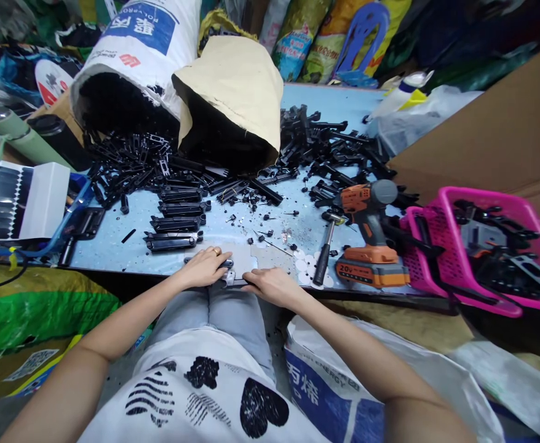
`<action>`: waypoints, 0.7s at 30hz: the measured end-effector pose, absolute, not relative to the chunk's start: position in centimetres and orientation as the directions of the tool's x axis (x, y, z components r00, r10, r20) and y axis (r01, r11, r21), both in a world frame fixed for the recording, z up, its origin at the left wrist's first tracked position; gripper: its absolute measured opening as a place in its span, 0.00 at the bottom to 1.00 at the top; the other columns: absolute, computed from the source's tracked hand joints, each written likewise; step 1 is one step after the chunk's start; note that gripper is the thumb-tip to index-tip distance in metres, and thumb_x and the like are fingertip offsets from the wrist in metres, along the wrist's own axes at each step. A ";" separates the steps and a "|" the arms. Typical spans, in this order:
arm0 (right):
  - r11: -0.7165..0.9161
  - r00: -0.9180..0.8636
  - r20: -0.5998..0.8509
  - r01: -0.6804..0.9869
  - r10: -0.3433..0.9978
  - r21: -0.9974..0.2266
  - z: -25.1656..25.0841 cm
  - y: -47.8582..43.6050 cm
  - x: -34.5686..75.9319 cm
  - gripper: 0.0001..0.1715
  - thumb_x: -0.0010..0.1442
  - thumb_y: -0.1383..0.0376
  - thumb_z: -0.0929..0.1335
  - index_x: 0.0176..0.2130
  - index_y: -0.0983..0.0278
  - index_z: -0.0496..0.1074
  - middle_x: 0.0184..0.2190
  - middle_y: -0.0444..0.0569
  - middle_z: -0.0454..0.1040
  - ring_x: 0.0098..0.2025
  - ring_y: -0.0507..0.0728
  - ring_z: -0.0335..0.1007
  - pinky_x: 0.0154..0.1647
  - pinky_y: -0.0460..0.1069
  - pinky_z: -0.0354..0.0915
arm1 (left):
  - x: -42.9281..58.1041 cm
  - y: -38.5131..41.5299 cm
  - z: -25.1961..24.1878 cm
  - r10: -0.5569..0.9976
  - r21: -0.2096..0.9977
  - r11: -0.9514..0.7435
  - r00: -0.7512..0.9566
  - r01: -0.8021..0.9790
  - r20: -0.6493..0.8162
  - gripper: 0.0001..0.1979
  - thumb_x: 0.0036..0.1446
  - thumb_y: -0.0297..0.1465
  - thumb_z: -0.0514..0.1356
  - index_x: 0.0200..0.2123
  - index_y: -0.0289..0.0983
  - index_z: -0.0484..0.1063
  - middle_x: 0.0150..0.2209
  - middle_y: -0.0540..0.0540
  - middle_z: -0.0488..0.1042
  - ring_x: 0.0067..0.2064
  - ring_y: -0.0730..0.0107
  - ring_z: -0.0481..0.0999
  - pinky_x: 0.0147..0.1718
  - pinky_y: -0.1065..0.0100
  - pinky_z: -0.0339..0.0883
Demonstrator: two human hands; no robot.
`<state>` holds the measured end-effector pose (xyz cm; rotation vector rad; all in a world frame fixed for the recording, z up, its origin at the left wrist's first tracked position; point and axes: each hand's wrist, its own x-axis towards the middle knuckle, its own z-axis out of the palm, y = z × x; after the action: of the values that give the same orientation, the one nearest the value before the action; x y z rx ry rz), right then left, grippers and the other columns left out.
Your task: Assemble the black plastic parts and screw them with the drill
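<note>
My left hand, with a ring on one finger, lies over a black plastic part at the table's front edge. The part's ends show on both sides of the fingers, which are closed on it. Just to the right, my right hand has its fingers curled together beside a small metal fixture; what they hold, if anything, is hidden. A pale flat plate lies behind both hands. Beyond my left hand, several long black assembled parts are stacked in a row.
A hammer and an orange cordless drill stand right, before a pink basket of black parts. A beige sack and a white sack lie open behind heaps of black pieces. A blue tray sits left.
</note>
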<state>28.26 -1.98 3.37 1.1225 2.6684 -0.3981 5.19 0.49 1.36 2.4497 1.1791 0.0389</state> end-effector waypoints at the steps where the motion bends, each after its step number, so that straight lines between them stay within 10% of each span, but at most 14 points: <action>1: 0.662 -0.673 -0.312 0.733 0.671 -0.155 3.3 -2.1 28.2 0.23 0.66 0.49 0.55 0.41 0.61 0.67 0.34 0.49 0.74 0.32 0.55 0.72 0.27 0.46 0.52 | 5.2 0.5 1.4 0.749 0.379 -0.557 0.644 0.739 -0.154 0.22 0.61 0.35 0.49 0.58 0.39 0.60 0.45 0.40 0.68 0.48 0.58 0.67 0.46 0.60 0.61; 12: 0.623 -0.626 -0.326 0.772 0.709 -0.127 3.1 -2.1 27.6 0.23 0.66 0.49 0.54 0.41 0.62 0.66 0.35 0.47 0.75 0.32 0.55 0.72 0.25 0.47 0.47 | 5.5 0.3 1.5 0.740 0.384 -0.580 0.662 0.718 -0.120 0.36 0.49 0.58 0.55 0.52 0.38 0.64 0.45 0.40 0.69 0.48 0.52 0.68 0.45 0.57 0.61; 21: 0.666 -0.648 -0.200 0.746 0.735 0.031 5.1 -2.5 26.3 0.24 0.68 0.52 0.51 0.43 0.62 0.65 0.36 0.51 0.71 0.35 0.56 0.69 0.30 0.48 0.50 | 4.8 -0.4 0.5 0.793 0.447 -0.577 0.599 0.684 0.107 0.29 0.50 0.51 0.59 0.47 0.36 0.62 0.43 0.40 0.72 0.42 0.56 0.74 0.39 0.61 0.66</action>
<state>26.32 -2.49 5.07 1.2075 2.6853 -0.0804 4.80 -0.40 0.49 2.4691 1.1903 0.4214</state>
